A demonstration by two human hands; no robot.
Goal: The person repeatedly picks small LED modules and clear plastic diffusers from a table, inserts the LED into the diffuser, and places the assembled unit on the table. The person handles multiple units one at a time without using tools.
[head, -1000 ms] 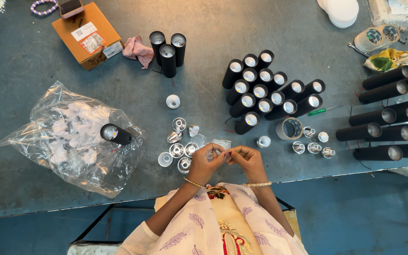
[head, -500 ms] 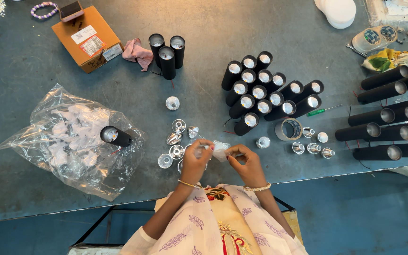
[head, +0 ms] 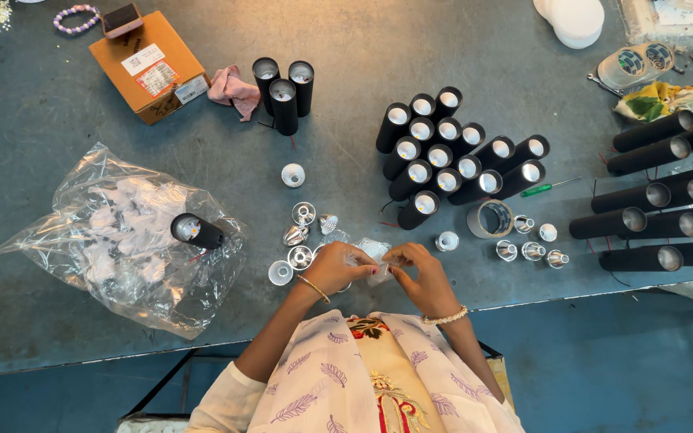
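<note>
Your left hand [head: 337,269] and right hand [head: 420,277] meet at the near edge of the desk [head: 443,48], close to your body. Both grips are pinched shut on a small clear plastic packet [head: 369,250] stretched between your fingertips; what it contains is too small to tell. Loose silver reflector cups [head: 300,234] lie just beside your left hand. Compared with half a second ago, your hands have drawn slightly closer to the near edge, and the packet sits lower between them.
</note>
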